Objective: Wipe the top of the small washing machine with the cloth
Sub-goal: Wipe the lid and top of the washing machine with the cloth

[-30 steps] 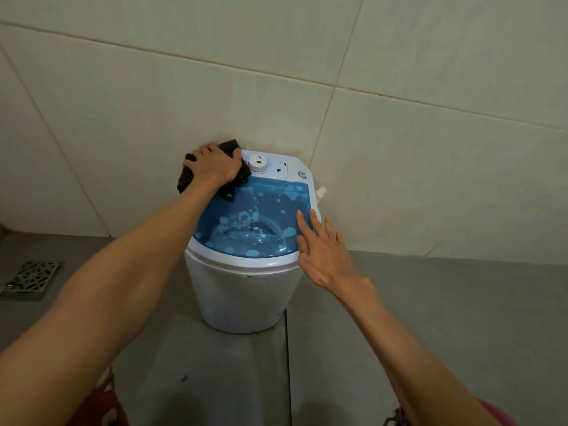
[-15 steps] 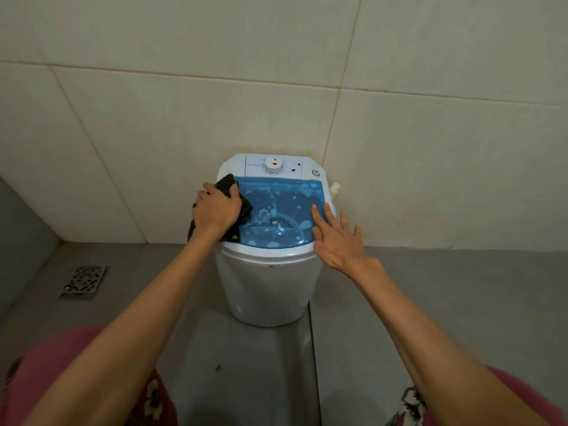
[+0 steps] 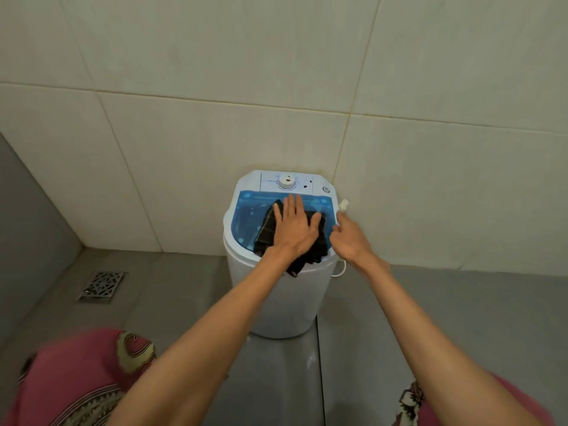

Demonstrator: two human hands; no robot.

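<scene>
The small white washing machine (image 3: pixel 285 302) stands on the floor against the tiled wall. Its top has a translucent blue lid (image 3: pixel 249 216) and a white control panel with a dial (image 3: pixel 287 181) at the back. A dark cloth (image 3: pixel 267 232) lies spread over the middle and front of the lid, one end hanging over the front rim. My left hand (image 3: pixel 295 232) presses flat on the cloth, fingers pointing toward the wall. My right hand (image 3: pixel 350 241) is at the machine's right rim, its fingers curled against the edge.
A metal floor drain (image 3: pixel 101 285) sits in the grey floor to the left. A white hose stub (image 3: pixel 343 205) and a thin white cord (image 3: pixel 339 270) stick out on the machine's right side. Pink patterned clothing (image 3: pixel 76 379) fills the bottom corners.
My left hand slid the cloth from the lid's left edge to its middle and flattened out on it. My right hand shifted from lying on the lid's right part to its right rim.
</scene>
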